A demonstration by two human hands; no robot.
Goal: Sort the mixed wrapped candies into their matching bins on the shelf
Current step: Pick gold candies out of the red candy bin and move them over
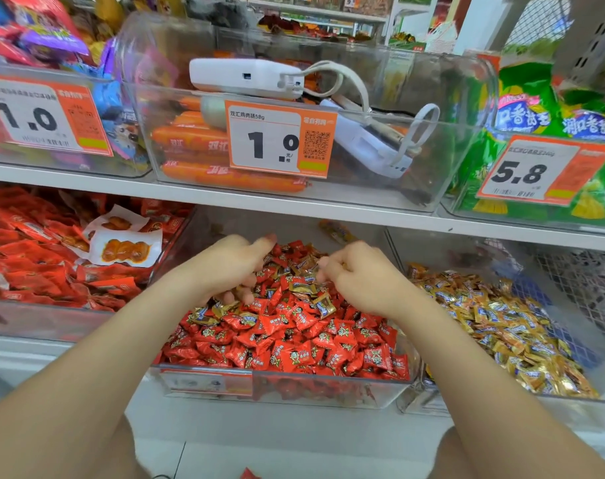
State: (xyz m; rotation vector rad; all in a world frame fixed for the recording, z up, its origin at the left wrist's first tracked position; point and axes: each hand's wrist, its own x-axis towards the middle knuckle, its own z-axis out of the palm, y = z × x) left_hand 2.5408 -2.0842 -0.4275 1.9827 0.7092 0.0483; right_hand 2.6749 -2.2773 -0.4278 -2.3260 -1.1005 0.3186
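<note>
Both forearms (87,375) reach up from the bottom edge, under the shelf (328,206), into the middle bin (328,388). That bin is heaped with red candies (328,340). The right bin (553,404) just beside it holds the gold pile (518,333), and the left bin (35,323) holds flat red packets.

The left hand (232,267) and right hand (363,278) sit near each other at the back of the heap, fingers curled down into it. I cannot tell whether either holds anything.

Stray gold candies (323,304) lie between and under the hands. Their matching bin lies to the right, so the right hand is nearer, and I judge they must be lifted over the clear wall between the two bins.
</note>
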